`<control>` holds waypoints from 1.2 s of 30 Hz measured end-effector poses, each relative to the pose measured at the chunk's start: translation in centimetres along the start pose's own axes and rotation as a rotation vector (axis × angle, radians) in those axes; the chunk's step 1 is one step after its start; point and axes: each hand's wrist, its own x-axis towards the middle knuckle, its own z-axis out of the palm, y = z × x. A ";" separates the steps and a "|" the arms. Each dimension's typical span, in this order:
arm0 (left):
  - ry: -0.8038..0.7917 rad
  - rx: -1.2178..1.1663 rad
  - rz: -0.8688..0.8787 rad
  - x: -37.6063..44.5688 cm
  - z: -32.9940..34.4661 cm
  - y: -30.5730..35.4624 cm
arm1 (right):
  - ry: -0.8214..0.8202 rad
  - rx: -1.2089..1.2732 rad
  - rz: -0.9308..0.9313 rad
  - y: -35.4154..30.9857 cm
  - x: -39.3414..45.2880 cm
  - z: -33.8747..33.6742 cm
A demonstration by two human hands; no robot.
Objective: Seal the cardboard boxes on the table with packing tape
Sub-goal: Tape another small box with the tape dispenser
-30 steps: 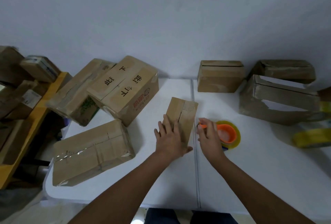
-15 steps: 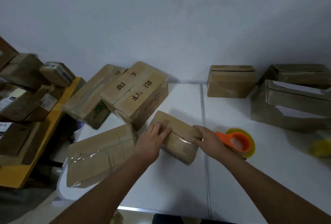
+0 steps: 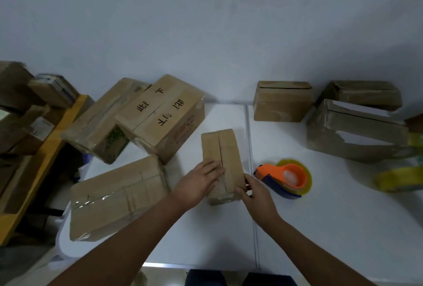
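Note:
A small cardboard box (image 3: 223, 148) lies lengthwise in the middle of the white table (image 3: 206, 235), its two top flaps meeting in an open seam. My left hand (image 3: 199, 181) rests flat on the left flap at the box's near end. At the near right corner, my right hand (image 3: 253, 190) grips the box with curled fingers. An orange and blue tape dispenser (image 3: 285, 177) with a yellowish roll sits on the table just right of my right hand, untouched.
Three larger boxes (image 3: 160, 118) (image 3: 100, 121) (image 3: 116, 196) crowd the table's left side. More boxes (image 3: 282, 101) (image 3: 356, 130) (image 3: 364, 93) stand at the back right. A loose tape roll (image 3: 399, 177) lies far right. A yellow shelf (image 3: 43, 148) with cartons stands left.
The small box has turned from lying crosswise to pointing away from me. My left hand now lies on its top and my right hand holds its near right corner.

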 end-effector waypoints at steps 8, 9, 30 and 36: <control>-0.105 -0.010 -0.017 -0.7 1.5 0.8 | 0.120 -0.235 0.050 3.4 1.3 -4.2; -0.105 -0.001 -0.016 -0.5 1.6 0.9 | 0.157 -0.322 0.107 4.3 1.6 -5.2; 0.092 0.116 -0.026 0.4 1.6 0.4 | 0.015 -0.299 0.073 -1.0 4.0 -10.2; 0.027 -0.118 -0.103 1.8 0.2 0.5 | 0.004 -0.148 0.132 -4.9 3.3 -11.4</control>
